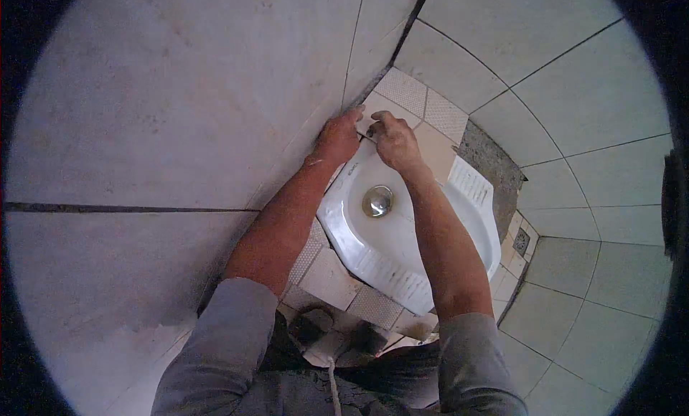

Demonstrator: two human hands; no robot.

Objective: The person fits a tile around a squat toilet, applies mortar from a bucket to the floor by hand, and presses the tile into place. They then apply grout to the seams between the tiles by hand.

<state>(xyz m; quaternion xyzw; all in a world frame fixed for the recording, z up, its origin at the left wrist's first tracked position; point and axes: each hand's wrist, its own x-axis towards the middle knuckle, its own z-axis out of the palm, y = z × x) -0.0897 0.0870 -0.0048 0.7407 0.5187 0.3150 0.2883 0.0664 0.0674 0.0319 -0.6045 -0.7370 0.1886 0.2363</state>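
A white squat toilet [344,233] is set in the floor, with a shiny drain opening [377,201] toward its far left end. Just beyond that end lies a pale floor tile [367,117]. My left hand [339,138] is on the tile's left side, close to the wall, its fingers closed at the edge. From the right, my right hand [395,140] reaches over the toilet bowl, its bent fingers closed on the tile's near edge. Parts of the fingertips are hidden or dark.
Patterned floor tiles [446,115] continue into the far corner. Bare rough cement [491,158] shows right of the toilet, with a small floor drain [522,240] farther right. Tiled walls [179,93] stand close on both sides. My shoes [310,326] are on the tiles below.
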